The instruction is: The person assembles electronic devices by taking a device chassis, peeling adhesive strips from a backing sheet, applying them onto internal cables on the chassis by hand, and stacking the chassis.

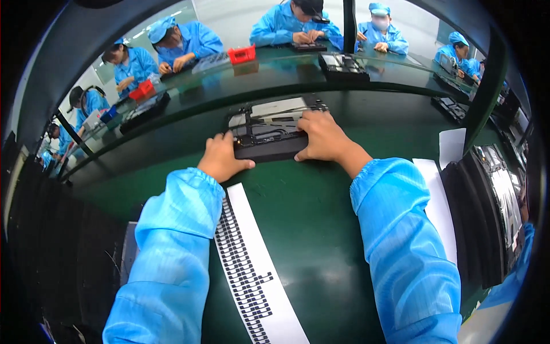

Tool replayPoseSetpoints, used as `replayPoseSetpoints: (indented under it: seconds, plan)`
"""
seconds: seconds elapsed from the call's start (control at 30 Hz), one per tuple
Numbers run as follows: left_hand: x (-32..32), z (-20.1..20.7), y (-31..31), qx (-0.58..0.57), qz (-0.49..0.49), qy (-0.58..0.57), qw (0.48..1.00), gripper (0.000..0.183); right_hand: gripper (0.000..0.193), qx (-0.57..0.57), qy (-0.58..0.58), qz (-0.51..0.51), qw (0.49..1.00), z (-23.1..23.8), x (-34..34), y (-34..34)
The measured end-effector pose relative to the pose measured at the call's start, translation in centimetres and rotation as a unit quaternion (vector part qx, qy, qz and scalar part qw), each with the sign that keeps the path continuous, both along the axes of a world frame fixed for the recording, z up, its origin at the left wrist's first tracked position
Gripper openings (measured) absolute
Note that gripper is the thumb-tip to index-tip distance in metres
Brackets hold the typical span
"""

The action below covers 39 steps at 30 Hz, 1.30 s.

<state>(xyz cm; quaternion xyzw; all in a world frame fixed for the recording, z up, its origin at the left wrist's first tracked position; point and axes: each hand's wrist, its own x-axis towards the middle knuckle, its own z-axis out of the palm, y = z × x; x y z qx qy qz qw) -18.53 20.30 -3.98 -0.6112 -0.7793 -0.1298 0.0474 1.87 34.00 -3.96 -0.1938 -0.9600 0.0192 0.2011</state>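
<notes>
Both my hands are on a black foam tray (266, 151) at the far side of the green bench. In it lies an opened flat electronic device (281, 108) with a silvery panel and dark inner parts. My left hand (220, 159) grips the tray's near left corner, thumb along the front edge. On the right side, my right hand (323, 137) clasps the tray, its fingers over the top and its thumb at the front. Close to my left forearm lies a long white sheet of small black adhesive pieces (252, 241), some of them sticking out of line.
At right stands a stack of black foam trays (467, 223) with device parts (501, 189) on top, beside white paper (432, 195). Dark stacked material (63, 252) fills the left. A raised shelf (275, 71) crosses behind, bearing red bins (242, 54); several blue-clad co-workers sit beyond.
</notes>
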Motion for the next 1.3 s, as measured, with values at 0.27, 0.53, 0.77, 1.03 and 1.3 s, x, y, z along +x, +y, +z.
replayPoseSetpoints:
  seconds: [0.27, 0.53, 0.77, 1.03, 1.3]
  plan:
    - [-2.1, 2.3, 0.0, -0.12, 0.092, -0.329, 0.932, 0.095, 0.036, -0.023, 0.207, -0.074, 0.975, -1.2, 0.9, -0.4]
    - [-0.2, 3.1, -1.4, 0.027, 0.1, -0.242, 0.965, 0.1, 0.066, -0.235, 0.204, -0.236, 0.921, -1.4, 0.0, 0.2]
    - [6.9, 11.5, -9.7, 0.157, 0.049, -0.244, 0.956, 0.089, 0.038, -0.655, 0.373, -0.023, 0.657, 8.4, 9.1, -5.0]
    - [16.9, 4.7, -24.9, 0.133, -0.135, -0.176, 0.966, 0.066, 0.042, -0.569, 0.356, -0.057, 0.739, 9.3, 20.4, -14.2]
    - [16.5, 1.9, -29.6, -0.011, -0.276, -0.17, 0.946, 0.046, 0.032, -0.352, 0.231, -0.197, 0.885, 2.9, 26.6, -15.2]
